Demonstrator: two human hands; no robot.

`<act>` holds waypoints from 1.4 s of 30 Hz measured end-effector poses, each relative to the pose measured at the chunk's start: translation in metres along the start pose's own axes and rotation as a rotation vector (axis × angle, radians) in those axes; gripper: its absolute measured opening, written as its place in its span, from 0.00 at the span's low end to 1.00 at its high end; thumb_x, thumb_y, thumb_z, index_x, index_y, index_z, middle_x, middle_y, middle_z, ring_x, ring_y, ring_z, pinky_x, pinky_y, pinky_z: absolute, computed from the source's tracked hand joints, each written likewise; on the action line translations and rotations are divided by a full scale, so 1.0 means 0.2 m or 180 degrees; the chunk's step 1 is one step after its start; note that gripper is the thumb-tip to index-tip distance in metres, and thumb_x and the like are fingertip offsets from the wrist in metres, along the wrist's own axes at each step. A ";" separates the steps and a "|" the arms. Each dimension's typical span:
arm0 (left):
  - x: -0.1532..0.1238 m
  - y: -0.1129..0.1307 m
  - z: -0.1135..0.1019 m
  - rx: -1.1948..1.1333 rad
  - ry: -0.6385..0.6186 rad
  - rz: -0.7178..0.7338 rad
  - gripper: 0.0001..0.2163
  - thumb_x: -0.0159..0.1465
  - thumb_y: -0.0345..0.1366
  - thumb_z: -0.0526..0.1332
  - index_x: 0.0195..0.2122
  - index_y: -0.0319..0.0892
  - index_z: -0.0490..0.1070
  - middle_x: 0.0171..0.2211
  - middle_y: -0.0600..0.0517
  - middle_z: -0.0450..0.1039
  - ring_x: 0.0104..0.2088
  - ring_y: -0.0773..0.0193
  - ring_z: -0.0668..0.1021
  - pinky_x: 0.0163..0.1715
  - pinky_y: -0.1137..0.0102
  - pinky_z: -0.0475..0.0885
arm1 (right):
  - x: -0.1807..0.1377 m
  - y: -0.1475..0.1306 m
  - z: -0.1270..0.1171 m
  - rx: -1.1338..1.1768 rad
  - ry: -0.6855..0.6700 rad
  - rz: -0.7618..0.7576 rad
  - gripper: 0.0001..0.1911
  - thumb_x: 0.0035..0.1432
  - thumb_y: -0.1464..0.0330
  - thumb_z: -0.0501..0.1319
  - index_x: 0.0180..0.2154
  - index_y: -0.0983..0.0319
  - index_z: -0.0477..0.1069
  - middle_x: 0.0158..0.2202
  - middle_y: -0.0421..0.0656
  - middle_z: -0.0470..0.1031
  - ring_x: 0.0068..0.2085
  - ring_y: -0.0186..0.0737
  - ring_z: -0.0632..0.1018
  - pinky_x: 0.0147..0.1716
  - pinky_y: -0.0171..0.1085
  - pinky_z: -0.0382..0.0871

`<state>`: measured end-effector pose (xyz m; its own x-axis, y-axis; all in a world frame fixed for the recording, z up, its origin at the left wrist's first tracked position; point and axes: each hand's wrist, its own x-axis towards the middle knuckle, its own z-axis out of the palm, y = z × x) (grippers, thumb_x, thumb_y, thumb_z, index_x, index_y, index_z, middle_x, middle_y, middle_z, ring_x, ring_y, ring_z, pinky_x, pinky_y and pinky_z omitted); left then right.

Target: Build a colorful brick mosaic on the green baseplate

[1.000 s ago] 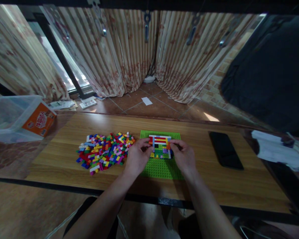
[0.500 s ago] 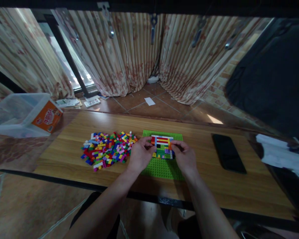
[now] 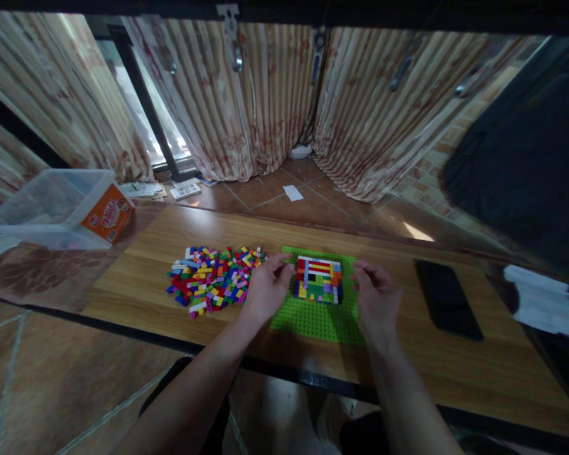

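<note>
On the green baseplate (image 3: 320,325) sits a multicoloured block build (image 3: 318,279), roughly square, with red, white and yellow rows at its far side and green pieces nearer me. My left hand (image 3: 269,287) is just left of the build, thumb and forefinger apart, with nothing visible between them. To the right, my right hand (image 3: 377,297) hovers over the baseplate's right edge, clear of the build. Its fingers are bent but parted, and no block shows in them. A spread pile of loose toy bricks (image 3: 218,278) in many colours lies beside my left hand.
A black phone (image 3: 448,299) lies on the wooden table (image 3: 142,278) to the right. White papers (image 3: 538,297) are at the far right. A clear plastic bin (image 3: 52,215) with an orange label stands at the left. Curtains hang beyond the table.
Both hands have let go of the block build's sides. My right hand has moved off to the right, leaving the build on the baseplate. The view has shifted slightly left.
</note>
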<state>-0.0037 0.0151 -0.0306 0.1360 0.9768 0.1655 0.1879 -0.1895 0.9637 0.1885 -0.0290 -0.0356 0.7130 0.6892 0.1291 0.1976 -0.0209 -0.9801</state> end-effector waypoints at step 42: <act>0.09 0.08 -0.62 -0.1998 0.1608 -0.0772 0.09 0.53 0.35 0.66 0.33 0.38 0.74 0.23 0.55 0.73 0.21 0.74 0.70 0.24 0.77 0.64 | -0.60 -0.07 0.49 -0.1348 -0.2368 -0.2358 0.15 0.61 0.67 0.61 0.50 0.59 0.74 0.46 0.48 0.77 0.47 0.48 0.77 0.49 0.47 0.72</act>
<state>-0.1181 0.0417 0.0145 -0.3183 0.9388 -0.1315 -0.4404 -0.0236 0.8975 0.0334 -0.0408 -0.0526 -0.2239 0.8905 0.3961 0.7175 0.4257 -0.5513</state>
